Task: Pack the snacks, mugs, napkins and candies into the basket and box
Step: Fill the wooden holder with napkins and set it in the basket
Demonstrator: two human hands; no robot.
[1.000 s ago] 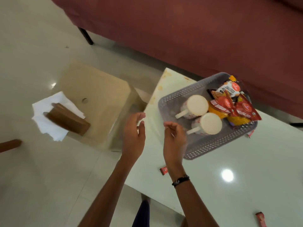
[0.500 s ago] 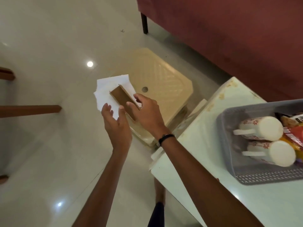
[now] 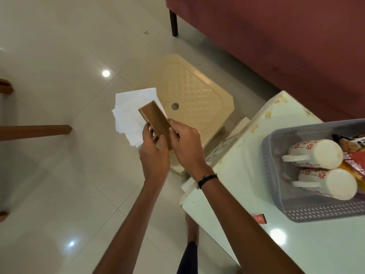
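The fingertips (image 3: 147,127) of the left hand (image 3: 153,153) are curled shut against the near-left edge of a flat brown box (image 3: 156,122), thumb pressed on its near end; the right hand (image 3: 184,143) closes on the opposite long edge, its fingers wrapped round the far side. So both hands are clamped on the box, which is tilted, its far end rising away from the knuckles.

Just beyond the left fingertips, and partly under the box, lies a loose sheaf of white napkins (image 3: 132,113) (whether any sheet is pinched along with the box cannot be told). They hang over the edge of a cream plastic stool (image 3: 195,95) that stands past the right knuckles.

Judging by this, the step in hand is the napkins: the box is being taken up or opened so the napkins can go inside. The next move would call for freeing one hand to gather the sheets square without scattering them.

Well off to the right of the right wrist, on the pale table (image 3: 256,135), sits the grey basket (image 3: 276,175), already holding two mugs (image 3: 314,155) on their sides and some snack packets (image 3: 353,161). A red candy (image 3: 260,218) lies on the table just beside the basket's near corner, not yet packed.
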